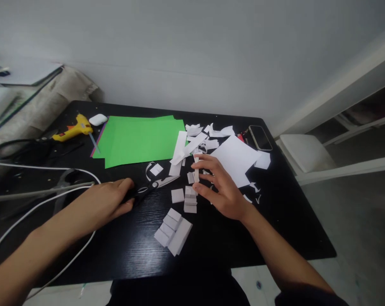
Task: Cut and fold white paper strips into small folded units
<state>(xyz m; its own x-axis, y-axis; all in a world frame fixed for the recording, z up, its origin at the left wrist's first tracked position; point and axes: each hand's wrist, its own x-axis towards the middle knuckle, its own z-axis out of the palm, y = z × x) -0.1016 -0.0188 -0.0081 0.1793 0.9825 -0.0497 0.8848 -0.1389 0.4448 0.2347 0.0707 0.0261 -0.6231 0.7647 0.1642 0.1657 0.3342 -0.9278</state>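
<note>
At the left of the table, my left hand (116, 196) is closed on the dark handles of a pair of scissors (156, 185); the blades point right, low over the tabletop. Between the thumb and fingers of my right hand (222, 187) is a narrow folded strip of white paper (196, 168), held upright. Below it lie folded white paper pieces (190, 199) and a small white square (177, 195). Nearer to me sits a larger group of folded paper pieces (173, 231). A small paper piece (156, 169) lies just beyond the scissors.
Green sheets (141, 140) lie at the back, with a yellow glue gun (74, 129) and a white case (98, 119) to their left. Paper scraps (195, 142), a white sheet (235, 157) and a phone (260, 137) are on the right. White cables (52, 168) cross the left side.
</note>
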